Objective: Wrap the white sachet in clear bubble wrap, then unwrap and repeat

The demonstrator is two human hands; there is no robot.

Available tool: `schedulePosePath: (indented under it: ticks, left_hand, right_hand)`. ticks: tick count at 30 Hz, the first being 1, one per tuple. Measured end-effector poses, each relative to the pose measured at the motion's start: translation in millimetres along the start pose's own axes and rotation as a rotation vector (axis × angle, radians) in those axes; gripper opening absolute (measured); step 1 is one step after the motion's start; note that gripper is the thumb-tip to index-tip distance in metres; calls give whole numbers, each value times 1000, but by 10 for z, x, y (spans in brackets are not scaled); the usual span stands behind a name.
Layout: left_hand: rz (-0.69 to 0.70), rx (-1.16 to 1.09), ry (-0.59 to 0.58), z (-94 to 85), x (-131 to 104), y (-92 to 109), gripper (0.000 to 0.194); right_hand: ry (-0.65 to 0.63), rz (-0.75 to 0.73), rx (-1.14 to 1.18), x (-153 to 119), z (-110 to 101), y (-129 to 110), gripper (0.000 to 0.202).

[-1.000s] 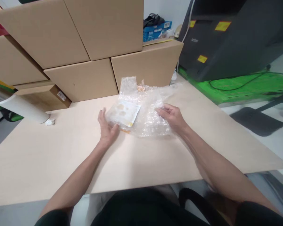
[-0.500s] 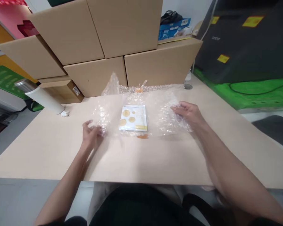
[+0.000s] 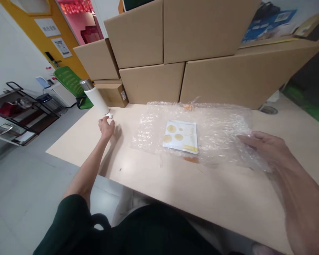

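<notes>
A sheet of clear bubble wrap lies spread across the table, with orange patches at its far and near edges. On its middle rests a flat white packet with gold circles and a yellow strip. My right hand pinches the right end of the wrap between thumb and fingers. My left hand is over the left part of the table, thumb and fingers apart, holding nothing visible. Just beyond its fingertips sits a small crumpled white piece, beside a white bottle with a silver cap.
Stacked cardboard boxes line the back of the table. A smaller brown box stands behind the bottle. Beyond the table's left side are a green chair and a dark cart. A round clear object lies at the back right.
My left hand has left the wrap's left end and moved toward the bottle and crumpled piece. The wrap's left side now lies flatter. The view has turned left; my right hand still holds the wrap.
</notes>
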State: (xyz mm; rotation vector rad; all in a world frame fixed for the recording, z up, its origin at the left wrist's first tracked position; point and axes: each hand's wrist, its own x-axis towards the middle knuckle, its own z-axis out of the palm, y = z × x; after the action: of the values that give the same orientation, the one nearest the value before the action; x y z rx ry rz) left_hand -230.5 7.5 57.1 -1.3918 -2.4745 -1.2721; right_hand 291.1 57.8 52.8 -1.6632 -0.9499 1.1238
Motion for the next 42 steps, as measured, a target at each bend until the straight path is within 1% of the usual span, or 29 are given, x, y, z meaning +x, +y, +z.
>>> schedulePosePath:
  ticks: [2, 4, 5, 7, 8, 9, 10, 12, 14, 15, 18, 20, 21, 23, 26, 27, 30, 32, 34, 37, 42]
  left_hand:
    - [37, -1, -37, 101, -92, 157, 30]
    - [123, -33, -153, 235, -334, 393, 25]
    - [197, -56, -247, 301, -489, 531, 22]
    - [429, -64, -462, 410, -798, 814, 27]
    - [484, -25, -541, 453, -926, 945, 29]
    - [493, 34, -594, 491, -1023, 1061, 31]
    - [457, 81, -638, 528, -1087, 1159, 33]
    - [333, 139, -722, 610, -1129, 1294, 37]
    - [189, 88, -773, 714, -1110, 1356, 34]
    - [133, 36, -779, 772, -1100, 1366, 31]
    - [41, -114, -776, 929, -1116, 1344, 23]
    - [16, -182, -796, 975, -1144, 1300, 24]
    - [4, -214, -807, 969, -1148, 1271, 26]
    - [-28, -312, -820, 894, -1114, 1193, 28]
    - [-103, -478, -811, 672, -960, 1013, 33]
    - [-129, -477, -789, 593, -894, 937, 35]
    - [-176, -365, -715, 415, -718, 685, 34]
    - [-192, -292, -672, 367, -646, 529, 31]
    - [-201, -213, -635, 361, -607, 414, 28]
    - [-193, -84, -590, 374, -570, 342, 23]
    - [-159, 79, -534, 363, -515, 368, 18]
  right_hand:
    - [-4, 13, -9, 5, 9, 6, 12]
    - [-2, 26, -18, 15, 16, 17, 11]
    - [1, 30, -18, 21, 20, 26, 12]
    - [-5, 27, -13, 39, 24, 49, 13]
    - [-10, 20, -13, 50, 22, 63, 13]
    - [-16, 11, -16, 62, 18, 77, 13]
    - [-24, 0, -21, 73, 11, 91, 14]
    - [-43, -17, -28, 93, -5, 110, 14]
    - [-62, -24, -28, 102, -19, 112, 14]
    - [-69, -25, -28, 101, -23, 106, 15]
    - [-62, -16, -29, 82, -18, 68, 14]
    - [-51, -3, -24, 68, -8, 42, 13]
    - [-51, 2, -24, 66, -4, 35, 12]
    - [-63, 4, -27, 79, -5, 44, 12]
    - [-73, -10, -48, 140, -30, 108, 13]
    - [-79, -18, -63, 164, -41, 136, 14]
    - [-96, -36, -103, 212, -61, 199, 16]
    - [-95, -36, -100, 212, -57, 207, 17]
    - [-91, -30, -97, 189, -44, 192, 17]
    - [-85, -29, -109, 138, -30, 151, 17]
    - [-99, -32, -102, 81, -26, 111, 16]
